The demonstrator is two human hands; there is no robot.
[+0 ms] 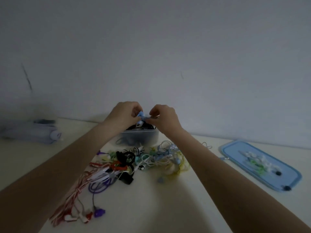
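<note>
The left hand (125, 115) and the right hand (164, 117) are meeting in mid-air near the far edge of the pale desk (168, 199), close to the grey wall (168, 56). Between them they are holding a small light-blue bundle (142, 116). The fingers of both hands are curling inward and pinching it from either side, the left on its left end and the right on its right end. What the bundle is made of is too blurred to tell.

The bundle is hanging just above a clear rectangular plastic container (139, 137), which is sitting on the desk and holding a tangle of dark cords. Both forearms are stretching forward over the desk.

Nearer to the person, a loose pile of tangled coloured cords and earphones (134, 162) is lying just in front of the container. A red-and-white striped earphone cable (72, 202) is trailing out of it to the left, beside a purple looped cable (99, 187).

Well apart on the right, a flat light-blue rectangular lid (284, 174) is carrying a few small white and green items. At the far left, a blurred blue-grey object (38, 133) is lying by the wall.
</note>
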